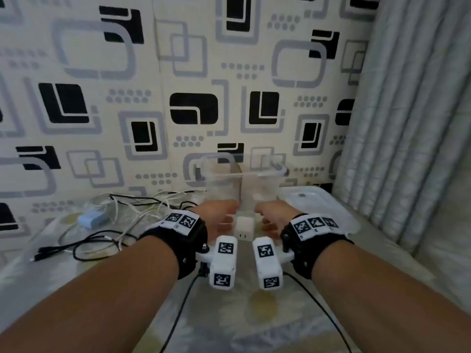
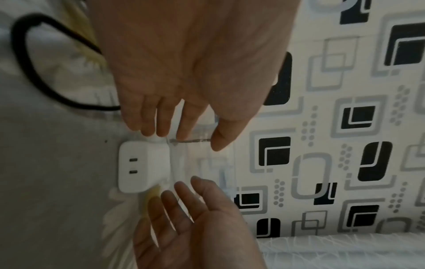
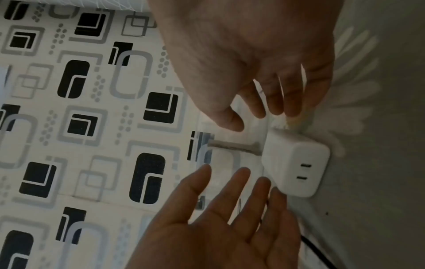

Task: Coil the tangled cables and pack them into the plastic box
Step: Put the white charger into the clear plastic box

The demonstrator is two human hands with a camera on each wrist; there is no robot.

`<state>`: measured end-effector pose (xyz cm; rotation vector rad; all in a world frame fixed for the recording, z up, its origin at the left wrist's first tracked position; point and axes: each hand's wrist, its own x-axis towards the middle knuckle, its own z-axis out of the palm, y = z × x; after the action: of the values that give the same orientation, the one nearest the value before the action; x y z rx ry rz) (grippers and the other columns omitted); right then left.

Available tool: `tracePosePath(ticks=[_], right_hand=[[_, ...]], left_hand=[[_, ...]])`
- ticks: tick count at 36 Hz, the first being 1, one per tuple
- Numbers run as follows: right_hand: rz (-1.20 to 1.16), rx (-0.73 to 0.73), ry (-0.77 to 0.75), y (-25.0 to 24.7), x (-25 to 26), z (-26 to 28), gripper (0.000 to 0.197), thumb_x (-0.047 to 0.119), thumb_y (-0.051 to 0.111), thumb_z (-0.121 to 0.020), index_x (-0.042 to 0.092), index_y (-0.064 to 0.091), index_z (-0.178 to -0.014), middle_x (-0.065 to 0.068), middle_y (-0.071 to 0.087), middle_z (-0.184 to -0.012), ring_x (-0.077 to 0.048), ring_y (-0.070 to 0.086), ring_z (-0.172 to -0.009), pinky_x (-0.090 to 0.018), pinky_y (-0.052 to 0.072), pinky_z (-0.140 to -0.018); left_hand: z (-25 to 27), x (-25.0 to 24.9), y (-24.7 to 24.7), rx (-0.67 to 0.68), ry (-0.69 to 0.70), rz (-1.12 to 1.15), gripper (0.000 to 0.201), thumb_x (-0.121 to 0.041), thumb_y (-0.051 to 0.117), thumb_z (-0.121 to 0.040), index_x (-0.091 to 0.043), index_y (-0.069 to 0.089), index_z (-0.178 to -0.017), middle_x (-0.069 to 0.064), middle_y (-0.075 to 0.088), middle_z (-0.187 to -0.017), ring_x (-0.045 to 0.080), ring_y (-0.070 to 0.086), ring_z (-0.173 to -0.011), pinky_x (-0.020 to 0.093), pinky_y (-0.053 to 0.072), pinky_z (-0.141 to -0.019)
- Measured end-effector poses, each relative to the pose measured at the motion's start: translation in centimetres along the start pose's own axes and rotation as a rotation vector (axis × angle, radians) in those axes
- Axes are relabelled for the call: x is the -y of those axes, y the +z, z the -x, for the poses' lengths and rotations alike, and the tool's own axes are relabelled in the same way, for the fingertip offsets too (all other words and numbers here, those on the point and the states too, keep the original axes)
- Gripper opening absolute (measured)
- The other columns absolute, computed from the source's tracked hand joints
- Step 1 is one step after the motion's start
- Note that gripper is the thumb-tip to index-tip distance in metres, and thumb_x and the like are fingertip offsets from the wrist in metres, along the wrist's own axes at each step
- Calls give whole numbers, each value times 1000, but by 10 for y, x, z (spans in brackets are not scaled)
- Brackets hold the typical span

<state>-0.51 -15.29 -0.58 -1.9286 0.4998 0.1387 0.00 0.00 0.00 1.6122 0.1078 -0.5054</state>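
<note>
A clear plastic box [image 1: 244, 174] stands open at the back of the table, against the wall. Just in front of it sits a white charger cube [image 1: 244, 228] with two ports facing me. My left hand [image 1: 221, 217] and right hand [image 1: 272, 217] flank the cube at the box's front corners. The left wrist view shows my left hand [image 2: 184, 91] with straight fingers holding nothing, just short of the box [image 2: 202, 154] and beside the cube [image 2: 144, 167]. In the right wrist view my right hand [image 3: 253, 63] is also empty. The tangled white and black cables [image 1: 142, 207] lie to the left.
A pale blue adapter [image 1: 93, 219] lies among the cables, and a black cable loop [image 1: 86, 247] is nearer the table's left front. The box's lid [image 1: 318, 207] rests flat to the right. A patterned wall stands behind and a curtain [image 1: 407, 123] hangs on the right.
</note>
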Motion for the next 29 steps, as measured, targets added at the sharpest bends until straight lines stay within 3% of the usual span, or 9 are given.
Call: tracePosePath(ticks=[3, 5, 9, 14, 18, 22, 26, 29], right_hand=[[18, 50, -5, 2, -4, -7, 15, 24, 58, -86, 12, 55, -78, -13, 61, -91, -33, 66, -97, -43, 54, -89], [30, 66, 4, 4, -5, -9, 16, 22, 57, -84, 8, 58, -77, -14, 64, -86, -35, 68, -98, -47, 53, -92], [24, 83, 19, 7, -5, -12, 17, 20, 56, -85, 4, 62, -85, -16, 69, -91, -33, 69, -93, -46, 54, -90], [65, 83, 28, 7, -4, -13, 19, 23, 59, -86, 4, 63, -87, -18, 72, -101, -31, 70, -95, -46, 53, -91], [60, 101, 8, 9, -4, -14, 20, 23, 65, -88, 2, 63, -89, -20, 72, -99, -34, 70, -92, -51, 54, -89], [73, 87, -16, 8, -6, -9, 27, 28, 69, -84, 2, 65, -91, -20, 72, -95, -30, 63, -75, -48, 53, -91], [33, 100, -20, 6, -6, 0, 36, 35, 73, -80, 3, 65, -94, -17, 70, -90, -31, 65, -77, -50, 52, -89], [-14, 96, -50, 3, -3, 4, 37, 35, 76, -77, 5, 65, -95, -14, 71, -94, -30, 64, -78, -46, 54, -87]], left_hand=[[-4, 2, 5, -13, -24, -11, 30, -26, 63, -90, -3, 57, -108, 16, 56, -105, 30, 56, -85, 34, 49, -60], [-7, 3, 7, 2, -25, -11, 36, -26, 61, -92, 0, 55, -117, 19, 59, -114, 31, 60, -88, 35, 51, -62], [-12, 4, 10, 6, -34, -24, 34, -24, 55, -96, 5, 54, -115, 19, 62, -99, 28, 61, -79, 34, 50, -64], [-16, 5, 5, 4, -40, -21, 38, -27, 58, -93, 6, 57, -112, 24, 64, -114, 32, 63, -91, 40, 53, -80], [-13, 3, 4, -8, -25, 16, 40, -28, 60, -92, 7, 57, -113, 22, 65, -106, 32, 66, -88, 36, 54, -61], [-6, 2, 6, -12, -11, 22, 42, -29, 59, -93, 6, 57, -115, 19, 65, -102, 28, 65, -83, 32, 53, -53], [4, -2, 7, 4, 18, 14, 40, -29, 55, -96, 4, 57, -119, 19, 64, -118, 24, 64, -81, 25, 51, -45], [12, -7, 7, 23, 57, 42, 37, -25, 54, -97, 3, 58, -121, 15, 66, -106, 22, 64, -75, 21, 49, -42]])
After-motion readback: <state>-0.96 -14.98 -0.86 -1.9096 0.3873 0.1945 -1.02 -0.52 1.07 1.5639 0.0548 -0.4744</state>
